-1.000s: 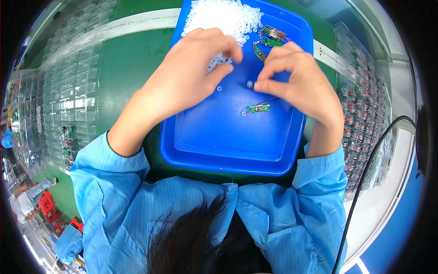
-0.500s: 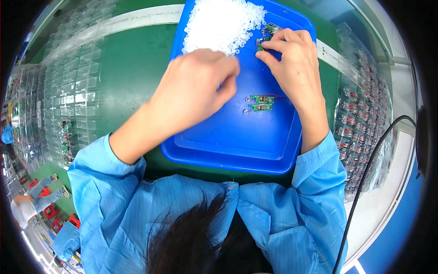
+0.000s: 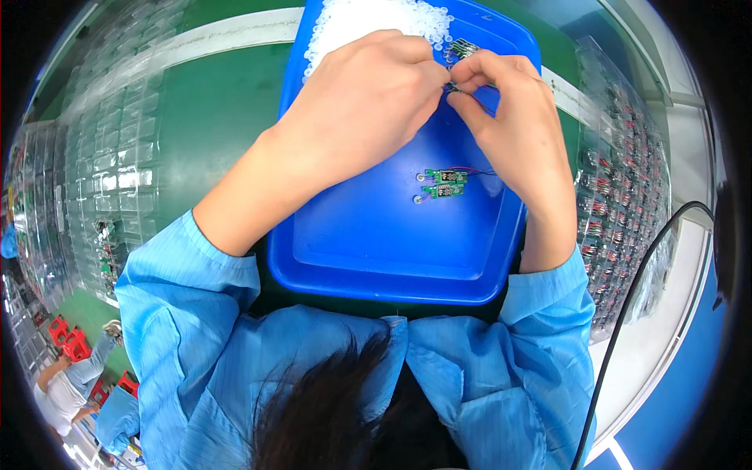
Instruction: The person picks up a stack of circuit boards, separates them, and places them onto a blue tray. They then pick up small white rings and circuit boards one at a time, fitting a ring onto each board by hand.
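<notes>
Over the blue tray [image 3: 376, 266], my two hands meet at the fingertips. Between thumb and fingers, my right hand [image 3: 517, 117] pinches a small green circuit board [image 3: 452, 88], mostly covered by the fingers. My left hand [image 3: 372, 106] is closed in a pinch against the board's left end; what its fingertips hold is hidden. Just beyond them a bunch of circuit boards [image 3: 464, 48] lies in the tray. Nearer to me are two more green boards, one [image 3: 448, 177] behind the other [image 3: 445, 191], each with a small round part at its left end.
Small translucent white rings [image 3: 356, 19] are heaped at the tray's far left. Clear compartment trays stand at left [image 3: 117, 172] and, filled with wired boards, at right [image 3: 619, 196]. A black cable [image 3: 630, 290] runs down the right side. Other people [image 3: 66, 392] are at the lower left.
My left hand has moved right and away from me, from over the tray to my right hand's fingertips. The tray has shifted slightly left. My right hand keeps the board pinched.
</notes>
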### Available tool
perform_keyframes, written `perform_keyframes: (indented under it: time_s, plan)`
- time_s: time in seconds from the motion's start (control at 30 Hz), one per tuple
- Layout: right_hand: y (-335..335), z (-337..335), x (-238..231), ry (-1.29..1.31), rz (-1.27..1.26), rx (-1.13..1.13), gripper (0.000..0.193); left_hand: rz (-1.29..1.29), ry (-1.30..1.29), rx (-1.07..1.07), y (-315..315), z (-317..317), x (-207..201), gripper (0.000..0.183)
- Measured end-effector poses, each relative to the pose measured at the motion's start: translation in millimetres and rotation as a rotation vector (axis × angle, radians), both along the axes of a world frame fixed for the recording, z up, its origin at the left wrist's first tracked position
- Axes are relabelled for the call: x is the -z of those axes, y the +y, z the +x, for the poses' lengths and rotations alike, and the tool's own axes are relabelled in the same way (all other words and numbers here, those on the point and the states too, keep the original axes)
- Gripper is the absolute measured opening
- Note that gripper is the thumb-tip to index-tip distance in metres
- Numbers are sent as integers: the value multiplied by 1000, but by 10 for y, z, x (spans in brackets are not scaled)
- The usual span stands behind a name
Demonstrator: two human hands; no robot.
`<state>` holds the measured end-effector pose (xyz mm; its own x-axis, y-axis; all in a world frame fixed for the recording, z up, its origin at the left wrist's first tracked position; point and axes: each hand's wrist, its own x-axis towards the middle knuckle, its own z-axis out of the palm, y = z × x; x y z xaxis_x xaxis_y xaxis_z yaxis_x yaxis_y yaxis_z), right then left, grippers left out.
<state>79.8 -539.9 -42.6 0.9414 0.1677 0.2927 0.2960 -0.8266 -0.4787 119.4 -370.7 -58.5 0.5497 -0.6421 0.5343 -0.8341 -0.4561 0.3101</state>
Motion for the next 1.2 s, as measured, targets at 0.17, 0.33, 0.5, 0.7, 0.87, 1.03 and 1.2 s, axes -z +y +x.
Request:
perform_keyframes:
  time_s: [0.17, 0.33, 0.5, 0.7, 0.87, 1.03, 1.2]
  plan:
    - [-23, 22, 32, -32, 32, -16, 18, -72, -58, -37, 8, 11, 30, 8]
    - [-99, 85, 75, 232, 488, -58, 12, -342, 630, -52, 18, 47, 68, 15]
    - [-99, 101, 99, 403, 691, -23, 11, -372, 1062, -87, 24, 82, 22, 15]
    - [54, 22, 22, -202, -44, 118, 16, -411, 841, -78, -55, -1, 88, 15]
    - [43, 47, -43, -342, -142, 142, 7, -470, 845, -4, -39, 9, 46, 18]
    - [-98, 67, -114, 110, 441, 1, 9, -706, 1201, 122, -9, 111, 70, 21]
    - [-1, 59, -86, -1, 372, 7, 8, -713, 1087, 123, -33, 94, 98, 20]
